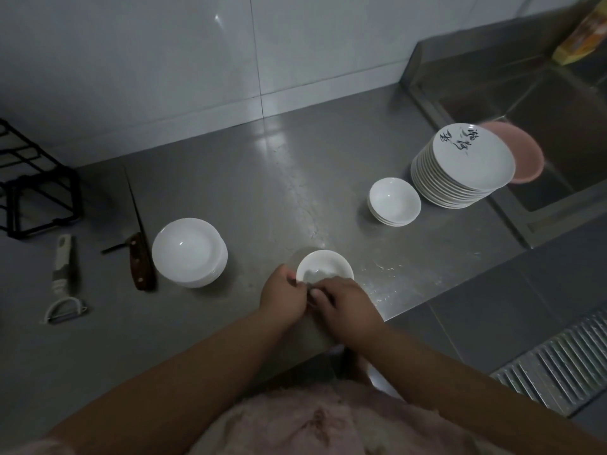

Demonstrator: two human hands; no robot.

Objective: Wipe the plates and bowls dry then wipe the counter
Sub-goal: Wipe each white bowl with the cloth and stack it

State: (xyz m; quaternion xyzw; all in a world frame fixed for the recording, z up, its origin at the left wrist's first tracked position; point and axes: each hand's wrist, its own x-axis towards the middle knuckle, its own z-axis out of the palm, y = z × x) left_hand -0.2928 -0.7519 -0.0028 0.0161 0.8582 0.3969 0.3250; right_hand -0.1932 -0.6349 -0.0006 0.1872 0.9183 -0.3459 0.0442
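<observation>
Both hands meet at the near edge of a small white bowl (325,266) that sits on the steel bench (279,178) close to its front edge. The left hand (284,298) has its fingers curled at the bowl's near-left rim, and the right hand (348,305) curls in beside it, thumb tip showing between the two. Something greyish lies inside the bowl under the fingertips — possibly a cloth, but it is too dim to be sure. Each grip looks closed on the bowl's rim or on that grey thing; I cannot tell which.

To the left of the bowl stands a low stack of white bowls (190,252), apart from the hands. Further back on the right is a second short stack of small bowls (394,201), and just beside it a tall stack of white plates (463,165), the top one carrying dark brush lettering. A pink plate (522,156) pokes out behind that stack, hanging over the sink (558,103) at the right.

On the left side of the bench lie a knife (139,244) with a wooden handle, its blade pointing toward the wall, a white peeler (62,277) nearer the edge, and a black wire rack (36,188) at the far left. A yellow packet (581,31) leans at the top right corner — only partly in view
</observation>
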